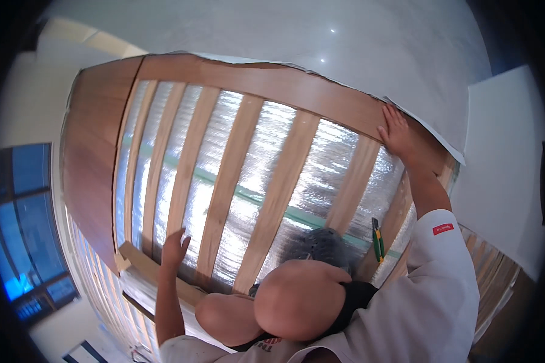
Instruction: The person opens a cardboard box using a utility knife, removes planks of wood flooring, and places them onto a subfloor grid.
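My right hand [396,132] lies flat with fingers stretched on a brown wood board [339,107] at the far edge of the floor, beside the wall. On the left, my left hand [175,247] is over a pale wooden batten, fingers apart and holding nothing that I can see; whether it touches the batten I cannot tell. Several battens [245,151] run side by side over shiny silver foil [215,160], with a green strip [248,193] crossing beneath them. A green and black utility knife [378,241] lies to the right of my knees.
A wider brown board [94,139] covers the left end. Near my left forearm lies a loose wooden plank [157,271]. A grey wall [369,48] rises beyond the far board, with pale sheeting along its foot. At far left is a blue-lit window [33,224].
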The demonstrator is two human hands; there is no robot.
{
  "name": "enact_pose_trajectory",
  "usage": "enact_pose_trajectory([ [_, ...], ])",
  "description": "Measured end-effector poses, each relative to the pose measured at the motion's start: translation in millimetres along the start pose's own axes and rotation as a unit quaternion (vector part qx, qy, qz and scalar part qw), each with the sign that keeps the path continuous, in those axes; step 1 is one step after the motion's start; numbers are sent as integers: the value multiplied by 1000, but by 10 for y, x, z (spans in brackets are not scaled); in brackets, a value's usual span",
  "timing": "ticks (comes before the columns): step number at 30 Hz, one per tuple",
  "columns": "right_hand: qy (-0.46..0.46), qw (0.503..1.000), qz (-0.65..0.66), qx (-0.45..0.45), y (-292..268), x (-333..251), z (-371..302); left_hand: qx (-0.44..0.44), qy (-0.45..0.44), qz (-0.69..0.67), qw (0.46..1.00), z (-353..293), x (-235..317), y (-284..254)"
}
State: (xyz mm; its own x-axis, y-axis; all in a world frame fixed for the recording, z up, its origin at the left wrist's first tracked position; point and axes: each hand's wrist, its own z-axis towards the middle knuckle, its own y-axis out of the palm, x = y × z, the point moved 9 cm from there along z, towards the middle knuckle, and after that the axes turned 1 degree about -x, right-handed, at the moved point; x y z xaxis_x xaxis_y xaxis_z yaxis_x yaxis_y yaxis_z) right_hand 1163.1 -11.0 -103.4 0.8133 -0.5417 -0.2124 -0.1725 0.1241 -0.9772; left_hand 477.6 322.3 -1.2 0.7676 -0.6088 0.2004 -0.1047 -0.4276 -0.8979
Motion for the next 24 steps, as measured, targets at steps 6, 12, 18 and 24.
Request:
enact_pose_trajectory([
  [6,13,998,-40,48,161,-220,-230,240,-262,-21,935,-2945,-1094,720],
  [12,131,989,62,28,12,-1232,-2284,254,-522,-58,812,-4901,-765,1923],
  [18,296,949,-37,-99,467,-832,-4111,432,-552,-144,698,-5165,-874,2047],
  [24,348,905,88,-228,670,-1042,-3955,503,-579,-295,570,-5837,-1303,1982],
])
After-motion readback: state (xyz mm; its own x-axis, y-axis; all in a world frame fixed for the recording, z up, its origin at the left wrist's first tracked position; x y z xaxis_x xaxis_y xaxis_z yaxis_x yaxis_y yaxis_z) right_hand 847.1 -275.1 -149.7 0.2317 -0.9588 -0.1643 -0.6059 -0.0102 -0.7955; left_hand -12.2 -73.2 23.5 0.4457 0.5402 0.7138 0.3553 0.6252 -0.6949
